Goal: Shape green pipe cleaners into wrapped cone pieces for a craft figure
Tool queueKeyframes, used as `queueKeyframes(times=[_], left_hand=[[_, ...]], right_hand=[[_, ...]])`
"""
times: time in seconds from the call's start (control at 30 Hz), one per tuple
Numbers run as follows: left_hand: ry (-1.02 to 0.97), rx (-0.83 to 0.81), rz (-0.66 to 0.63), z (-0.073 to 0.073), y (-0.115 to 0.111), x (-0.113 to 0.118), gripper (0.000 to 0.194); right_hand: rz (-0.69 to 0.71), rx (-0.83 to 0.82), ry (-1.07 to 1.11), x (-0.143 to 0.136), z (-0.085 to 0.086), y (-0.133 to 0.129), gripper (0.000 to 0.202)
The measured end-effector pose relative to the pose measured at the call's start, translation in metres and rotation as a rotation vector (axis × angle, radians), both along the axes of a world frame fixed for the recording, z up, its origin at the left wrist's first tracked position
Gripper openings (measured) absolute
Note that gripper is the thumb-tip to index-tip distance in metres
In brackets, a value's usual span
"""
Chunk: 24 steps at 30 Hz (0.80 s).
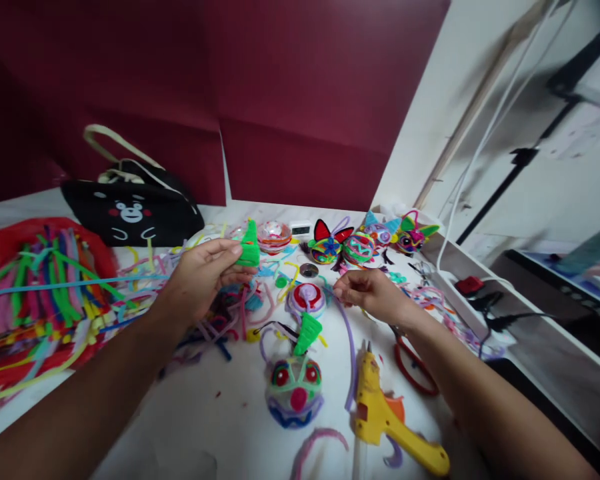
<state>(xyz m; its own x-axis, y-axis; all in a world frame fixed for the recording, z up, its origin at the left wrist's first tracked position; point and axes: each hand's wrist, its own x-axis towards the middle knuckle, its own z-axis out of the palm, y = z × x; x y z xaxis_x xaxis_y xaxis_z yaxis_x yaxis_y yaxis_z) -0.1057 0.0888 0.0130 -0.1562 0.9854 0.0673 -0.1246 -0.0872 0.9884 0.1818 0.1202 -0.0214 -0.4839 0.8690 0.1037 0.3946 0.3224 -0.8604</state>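
Note:
My left hand (200, 280) pinches a green fuzzy cone-like piece (250, 248) above the table. My right hand (367, 292) has its fingers pressed together near a purple pipe cleaner (349, 347); whether it grips a strand is hard to tell. Below and between the hands lies a clown-faced ball (296, 393) with red eyes and a red nose. A second green cone (309, 333) touches its top. Just beyond is a round red and lilac piece (307, 299).
A yellow glue gun (393, 427) and red-handled scissors (415, 367) lie at the right front. Decorated balls (359, 248) stand at the back. Pipe cleaners (55, 287) on red plastic fill the left, before a black bag (130, 213). A white ledge (470, 300) edges the right.

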Motion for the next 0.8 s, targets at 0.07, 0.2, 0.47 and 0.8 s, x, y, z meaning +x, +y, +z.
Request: queueKeyframes(times=[0.07,0.2,0.47,0.8], left_hand=[[-0.013,-0.027,-0.019,-0.003,-0.003,0.006,0.019],[-0.017,-0.093,-0.148,-0.013,-0.021,0.027,0.02],[0.042,-0.011,-0.437,-0.014,-0.072,0.078,0.011],[0.416,0.097,-0.348,-0.002,-0.096,0.053,0.022]], right_hand=[[0.033,0.006,-0.06,-0.001,0.002,-0.006,0.024],[0.071,-0.057,-0.033,-0.004,0.01,-0.027,0.025],[0.083,-0.168,0.092,-0.019,0.03,-0.083,0.029],[-0.004,-0.133,0.025,0.006,0.022,-0.11,0.031]])
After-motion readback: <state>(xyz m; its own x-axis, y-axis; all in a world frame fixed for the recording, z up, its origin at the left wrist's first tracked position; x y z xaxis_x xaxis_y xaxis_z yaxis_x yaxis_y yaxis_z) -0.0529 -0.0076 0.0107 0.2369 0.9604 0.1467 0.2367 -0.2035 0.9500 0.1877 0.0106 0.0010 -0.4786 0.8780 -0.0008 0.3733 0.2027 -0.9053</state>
